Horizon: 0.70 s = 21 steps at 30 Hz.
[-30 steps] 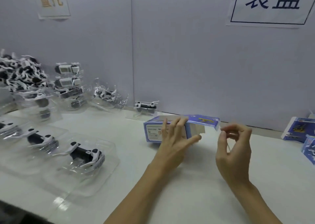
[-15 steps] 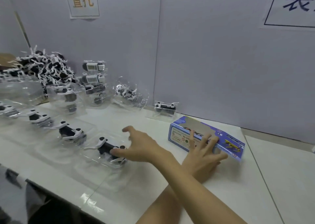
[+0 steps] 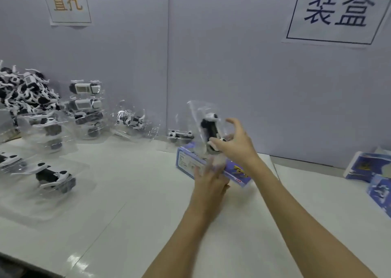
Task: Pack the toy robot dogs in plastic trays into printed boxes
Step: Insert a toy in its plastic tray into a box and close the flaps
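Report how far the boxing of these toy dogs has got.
Done: printed boxes lie at the right; their contents are not visible. In hand: the right hand holds a trayed dog above the blue box, on which the left hand rests. Left: trayed dogs and a loose pile.

Even, soft light, glare on table edge (image 3: 78, 260), hands perhaps motion-blurred, edges warped

Wall signs (image 3: 336, 13): "装盒", seemingly "置托"
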Motion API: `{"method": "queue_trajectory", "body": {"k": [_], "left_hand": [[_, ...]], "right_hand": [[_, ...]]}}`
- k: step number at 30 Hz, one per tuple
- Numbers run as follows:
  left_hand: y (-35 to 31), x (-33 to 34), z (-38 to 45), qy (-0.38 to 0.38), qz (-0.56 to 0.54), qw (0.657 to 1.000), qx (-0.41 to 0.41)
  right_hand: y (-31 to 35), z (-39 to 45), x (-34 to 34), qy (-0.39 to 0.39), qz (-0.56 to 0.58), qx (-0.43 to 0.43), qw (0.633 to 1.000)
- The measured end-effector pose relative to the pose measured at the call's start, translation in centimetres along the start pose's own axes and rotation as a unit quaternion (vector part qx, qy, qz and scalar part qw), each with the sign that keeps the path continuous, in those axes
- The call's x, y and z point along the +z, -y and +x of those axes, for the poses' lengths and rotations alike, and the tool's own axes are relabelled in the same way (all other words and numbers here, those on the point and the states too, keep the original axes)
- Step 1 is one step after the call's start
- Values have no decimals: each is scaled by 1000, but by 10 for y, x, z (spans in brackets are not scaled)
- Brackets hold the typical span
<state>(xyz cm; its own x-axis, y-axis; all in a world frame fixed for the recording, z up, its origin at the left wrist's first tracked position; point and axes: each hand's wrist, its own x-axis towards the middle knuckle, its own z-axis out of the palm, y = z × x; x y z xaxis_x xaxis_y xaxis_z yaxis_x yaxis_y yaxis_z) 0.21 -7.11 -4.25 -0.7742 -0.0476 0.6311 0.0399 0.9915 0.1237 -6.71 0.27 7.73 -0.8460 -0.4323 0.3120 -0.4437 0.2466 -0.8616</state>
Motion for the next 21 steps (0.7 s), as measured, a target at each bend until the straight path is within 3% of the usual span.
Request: {"method": "queue_trajectory", "body": {"k": [1, 4, 8, 12, 16, 21], "left_hand": [[1, 1, 1, 20, -1, 1000, -12], [5, 6, 0, -33, -22, 999, -21], [6, 8, 4, -69, -84, 994, -23], [13, 8, 7, -125, -176, 973, -79], [18, 6, 11, -162, -224, 955, -108], [22, -5, 13, -143, -258, 950, -105]], "right_hand": [[-10, 4, -21, -35, 47, 14, 998], [-45, 5, -78, -131, 143, 66, 979], [-95, -14, -123, -157, 80, 123, 977], [-137, -42, -131, -155, 53, 180, 970], [-149, -59, -120, -112, 130, 194, 966], [-127, -67, -124, 22, 100, 119, 988]]}}
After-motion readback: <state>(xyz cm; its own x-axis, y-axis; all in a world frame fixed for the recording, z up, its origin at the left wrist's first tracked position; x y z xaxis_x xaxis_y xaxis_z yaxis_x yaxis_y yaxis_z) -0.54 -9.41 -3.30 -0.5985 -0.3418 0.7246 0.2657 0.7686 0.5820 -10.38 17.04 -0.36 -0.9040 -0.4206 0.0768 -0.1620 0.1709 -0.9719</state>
